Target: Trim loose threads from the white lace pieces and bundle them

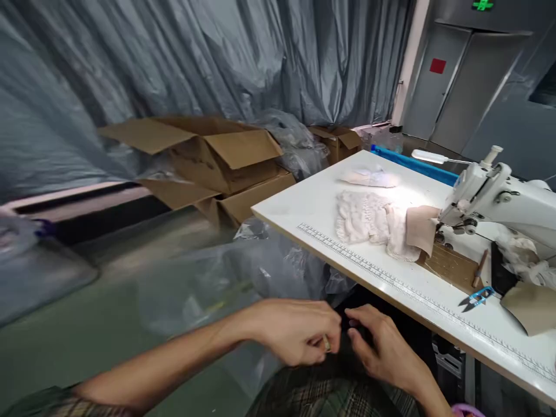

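Observation:
My left hand [299,333] hangs over my lap, below the near edge of the white sewing table. Its fingers are curled in and closed, and a small gold-coloured band, perhaps a ring, shows at them. Whatever lies inside that grip is hidden. Just to its right is my right hand [384,350], thumb and forefinger bent with a gap between them and no held thing visible. Dark cloth lies behind and under both hands. On the table, ruffled white fabric [362,217] runs to a beige piece [420,229] by the sewing machine [490,194].
Blue-handled thread snips [476,297] lie near a printed ruler strip [373,267] along the edge of the table [299,202]. Another pale fabric piece [369,177] lies farther back. Open cardboard boxes [226,156] and clear plastic [269,266] sit left of the table.

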Available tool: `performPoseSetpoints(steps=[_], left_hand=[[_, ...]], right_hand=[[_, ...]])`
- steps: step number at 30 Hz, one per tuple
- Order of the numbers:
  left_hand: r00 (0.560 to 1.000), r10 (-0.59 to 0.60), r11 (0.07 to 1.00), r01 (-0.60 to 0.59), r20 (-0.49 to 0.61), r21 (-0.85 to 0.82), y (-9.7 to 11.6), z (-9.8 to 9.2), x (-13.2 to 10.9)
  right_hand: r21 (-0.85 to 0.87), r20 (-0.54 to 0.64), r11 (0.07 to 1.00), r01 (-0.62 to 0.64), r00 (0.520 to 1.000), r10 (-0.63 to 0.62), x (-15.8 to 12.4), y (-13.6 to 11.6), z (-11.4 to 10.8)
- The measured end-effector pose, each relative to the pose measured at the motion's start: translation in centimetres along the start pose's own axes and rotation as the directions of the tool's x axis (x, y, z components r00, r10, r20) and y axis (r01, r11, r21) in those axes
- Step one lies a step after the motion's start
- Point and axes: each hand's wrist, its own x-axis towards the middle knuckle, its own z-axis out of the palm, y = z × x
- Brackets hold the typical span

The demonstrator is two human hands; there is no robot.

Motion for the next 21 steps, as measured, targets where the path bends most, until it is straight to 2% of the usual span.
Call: performPoseSetpoints(steps=[1, 3, 5, 7, 11, 16, 21], left_hand=[[0.997, 0.079, 0.994, -0.081, -0.023, -0.075, 0.8, -1.2, 1.3], [0.985, 0.154, 0.951, -0.17, -0.083, -0.259, 2.1, -3.5, 4.0], [0.983, 0.122, 0.884, -0.172, -0.14, -0.434, 2.9, -5.1, 6.8], [0.979, 0.079, 0.822, -0.17, -0.187, -0.543, 3.4, -5.9, 9.5], [0.952, 0.097, 0.789, -0.251, -0.29, -0.561, 4.4, -6.4, 13.5], [0.933, 0.118, 0.729, -0.314, -0.341, -0.608, 4.9, -6.5, 15.6], [0.967, 0.071, 0.62, -0.236, -0.245, -0.748, 4.6, -5.9, 16.6]], right_hand=[[0.045, -0.097, 0.999, 0.026, 0.995, -0.022, -0.6, -0.3, -1.1], [0.131, -0.3, 0.989, 0.068, 0.954, -0.026, -1.9, -0.7, -3.3], [0.2, -0.457, 0.974, 0.106, 0.889, -0.003, -2.9, -0.9, -5.5], [0.25, -0.546, 0.956, 0.154, 0.838, 0.008, -3.6, -0.9, -7.3], [0.306, -0.607, 0.937, 0.167, 0.793, 0.057, -3.6, -0.7, -9.2], [0.349, -0.674, 0.928, 0.132, 0.723, 0.151, -2.7, -0.3, -9.7], [0.411, -0.686, 0.907, 0.096, 0.687, 0.238, -2.1, -0.3, -9.5]])
